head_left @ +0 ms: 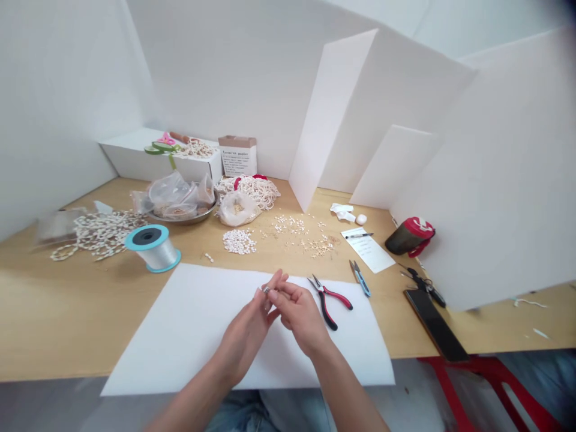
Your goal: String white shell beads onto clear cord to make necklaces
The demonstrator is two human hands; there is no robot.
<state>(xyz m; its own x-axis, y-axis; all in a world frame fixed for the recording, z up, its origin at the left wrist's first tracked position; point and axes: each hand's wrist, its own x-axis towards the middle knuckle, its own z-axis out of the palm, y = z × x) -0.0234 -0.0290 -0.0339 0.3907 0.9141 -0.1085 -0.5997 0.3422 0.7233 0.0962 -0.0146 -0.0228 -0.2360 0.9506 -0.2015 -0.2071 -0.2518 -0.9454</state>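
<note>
Hands meet over white sheet
Fingers pinch a small piece; pliers and spool lie near.

Pliers on sheet.

A small beading or jewellery-craft workspace
Loose beads lie in piles on a wooden table, with a spool of clear line, bead strands, pliers and thread snips, inside white partition panels.
</note>
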